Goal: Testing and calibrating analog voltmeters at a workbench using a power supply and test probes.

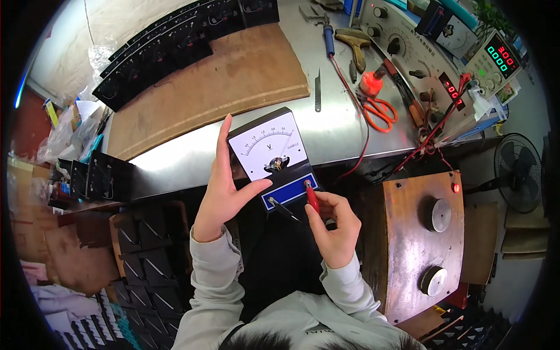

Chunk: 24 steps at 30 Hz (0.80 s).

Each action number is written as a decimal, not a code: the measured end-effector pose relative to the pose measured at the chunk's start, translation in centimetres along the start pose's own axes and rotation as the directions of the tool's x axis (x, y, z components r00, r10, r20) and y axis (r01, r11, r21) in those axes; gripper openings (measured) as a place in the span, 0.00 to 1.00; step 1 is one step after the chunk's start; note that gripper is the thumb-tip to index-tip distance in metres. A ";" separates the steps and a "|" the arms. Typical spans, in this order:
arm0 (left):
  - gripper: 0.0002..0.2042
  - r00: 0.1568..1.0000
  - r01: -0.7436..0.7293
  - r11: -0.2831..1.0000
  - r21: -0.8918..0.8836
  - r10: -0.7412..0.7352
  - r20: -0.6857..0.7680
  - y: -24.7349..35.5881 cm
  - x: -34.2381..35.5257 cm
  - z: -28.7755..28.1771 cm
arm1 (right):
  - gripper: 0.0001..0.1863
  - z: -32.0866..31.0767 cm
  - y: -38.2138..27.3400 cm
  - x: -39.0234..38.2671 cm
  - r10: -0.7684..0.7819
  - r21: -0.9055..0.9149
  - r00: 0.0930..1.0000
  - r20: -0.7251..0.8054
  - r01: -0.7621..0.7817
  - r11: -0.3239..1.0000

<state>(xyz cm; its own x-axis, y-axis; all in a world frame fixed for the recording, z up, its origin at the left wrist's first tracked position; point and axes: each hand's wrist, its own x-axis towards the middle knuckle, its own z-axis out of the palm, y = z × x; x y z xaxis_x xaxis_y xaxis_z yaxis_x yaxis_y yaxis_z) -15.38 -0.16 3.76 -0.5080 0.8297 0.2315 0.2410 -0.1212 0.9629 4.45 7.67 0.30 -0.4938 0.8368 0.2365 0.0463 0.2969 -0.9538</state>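
A dial meter (257, 140) is held, slightly turned, at the front edge of a metal bench (192, 151); whether it touches the bench I cannot tell. The left hand (224, 192) spans its left side, thumb spread wide across the lower front, the other fingers mostly hidden. The right hand (336, 229) pinches a red clip (312, 200) at the meter's right terminal. The meter looks light, stiff and smooth (the dial face probably scratches or cracks easily), so the case's side edges seem the safest hold. Counted: 1 meter in hand, 2 clips including a black clip (284, 210), 1 pair of orange-handled scissors (382, 114), 2 round metal knobs (437, 215) on a wooden box (402, 233), 1 fan (516, 169)
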 end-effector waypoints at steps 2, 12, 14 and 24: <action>0.56 1.000 0.001 1.000 0.006 -0.001 0.003 0.1 0.0 0.0 | 0.14 -0.1 0.0 -0.1 0.044 -0.012 0.999 0.014 -0.044 0.999; 0.55 0.997 -0.030 0.999 0.032 0.028 0.068 0.4 0.4 -0.3 | 0.14 -0.2 -0.9 -0.2 -0.025 -0.066 1.000 0.013 0.026 0.997; 0.55 0.998 -0.021 0.998 0.056 0.018 0.054 0.0 0.1 -0.2 | 0.14 0.0 -0.8 -0.2 -0.005 -0.079 1.000 -0.021 0.004 0.997; 0.56 0.991 -0.068 0.996 0.060 0.060 0.123 -0.2 0.9 -1.0 | 0.09 0.0 -0.1 0.3 -0.141 -0.138 0.987 -0.072 0.130 0.982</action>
<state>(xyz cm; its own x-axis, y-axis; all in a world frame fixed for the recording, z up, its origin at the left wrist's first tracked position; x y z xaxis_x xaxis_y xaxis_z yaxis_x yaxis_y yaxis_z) -16.72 0.07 3.93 -0.3874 0.8814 0.2702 0.3240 -0.1443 0.9350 4.24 7.91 0.45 -0.4316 0.8174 0.3816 0.1011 0.4642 -0.8800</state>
